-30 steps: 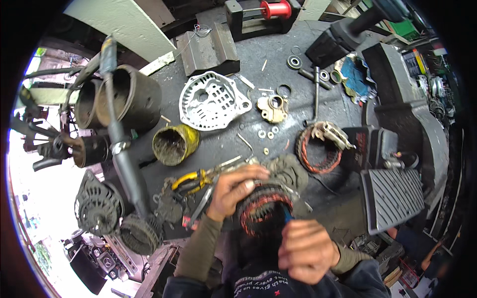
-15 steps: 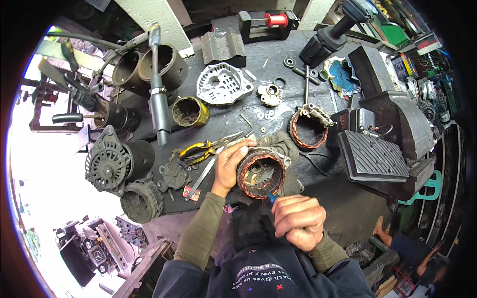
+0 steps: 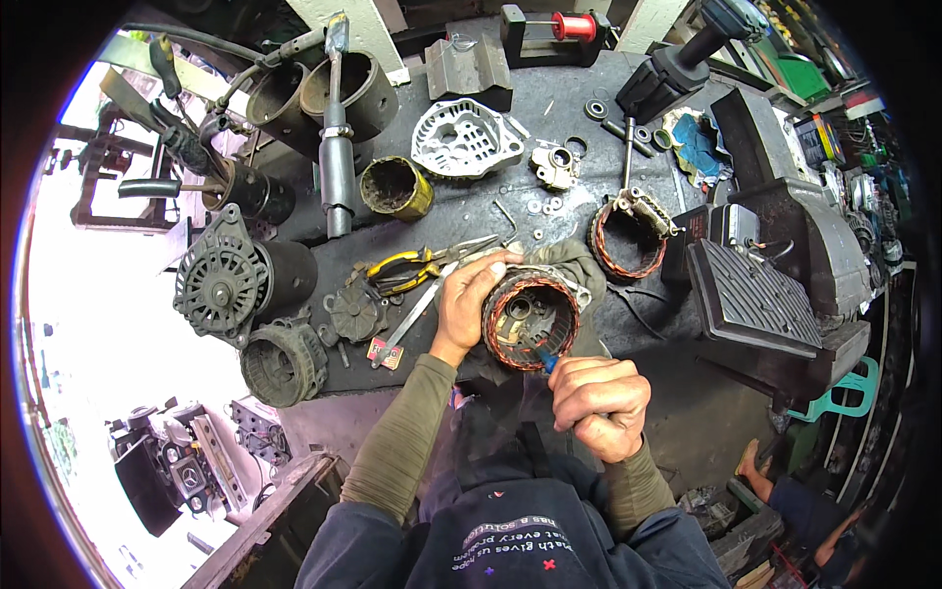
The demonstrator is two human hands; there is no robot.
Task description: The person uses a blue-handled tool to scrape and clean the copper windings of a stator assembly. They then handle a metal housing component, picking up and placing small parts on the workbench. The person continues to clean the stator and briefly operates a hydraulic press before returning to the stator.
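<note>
My left hand [image 3: 473, 304] steadies an alternator housing [image 3: 494, 294] by its left side, fingers curled over the upper rim. A ring of copper windings [image 3: 490, 340] lines its open mouth, with metal parts visible inside. In a closed fist, my right hand [image 3: 601, 401] grips a blue-handled tool, apparently a screwdriver [image 3: 549, 360], at the near edge of the ring. Its shaft points into the housing; the tip is hard to make out. A grey cloth [image 3: 579, 263] lies under and behind the housing.
Yellow-black pliers [image 3: 397, 273] and a flat metal strip [image 3: 417, 319] lie left of the housing. Farther right stand a second copper-wound ring [image 3: 597, 245] and a ribbed black box [image 3: 756, 294]. Alternator parts [image 3: 222, 285], a yellow can [image 3: 397, 188] and a pale end cover [image 3: 461, 139] surround the work.
The whole view has shifted slightly. My right hand has come a little closer to the housing with the screwdriver, while my left hand keeps its hold.
</note>
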